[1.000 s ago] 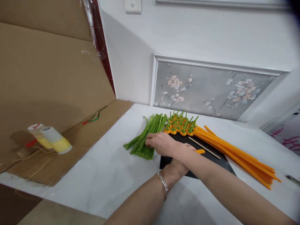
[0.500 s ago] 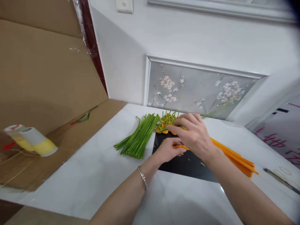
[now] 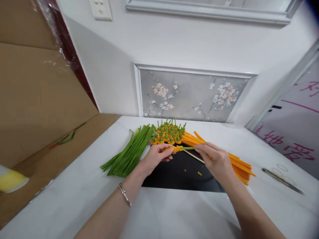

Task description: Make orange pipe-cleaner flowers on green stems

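Observation:
My left hand (image 3: 157,157), with a bracelet at the wrist, pinches an orange fuzzy piece (image 3: 176,149) above a black mat (image 3: 174,176). My right hand (image 3: 214,157) has its fingers closed on a short green stem (image 3: 187,148), whose left end meets the orange piece. Behind my hands stand several small orange pieces with green stems (image 3: 170,132). A bundle of green stems (image 3: 132,152) lies left of the mat. Orange stems (image 3: 240,166) pass under my right hand. A thin pale stick (image 3: 195,157) rests on the mat between my hands.
Dark scissors or tweezers (image 3: 282,181) lie at the right beside thin rings. Cardboard (image 3: 37,99) and a yellow-white spool (image 3: 12,179) are at the left. A wall with a floral panel (image 3: 189,96) stands behind the table.
My right hand has moved away from the finished-looking orange and green pieces and now holds a green stem at the orange piece. The camera view has shifted, and the pale stick is now visible.

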